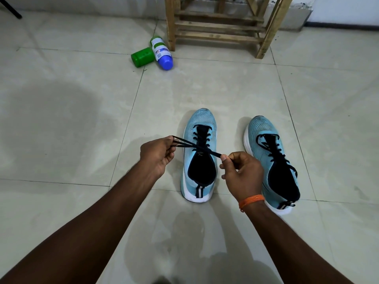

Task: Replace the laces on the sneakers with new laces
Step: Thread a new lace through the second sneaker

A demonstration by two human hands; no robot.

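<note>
Two bare forearms are seen reaching in from the bottom edge, and a twisted orange thread band (251, 200) is worn at the right wrist. Two strands of a flat, dark lace (184, 142) are pinched in the curled fingers and thumb of the left hand (158, 154). Its other end is pinched between thumb and forefinger of the right hand (242, 173). The lace is drawn taut across the upper eyelets of a pale blue knit sneaker (202, 124) with a white sole, stood on glossy floor tiles (82, 119). A matching sneaker (264, 130), laced dark, is set just right of it. Farther off, a green plastic jar (142, 57) and a rounded blue-ended bottle (162, 53) are laid touching, near a rough slatted wooden stool (221, 27).
</note>
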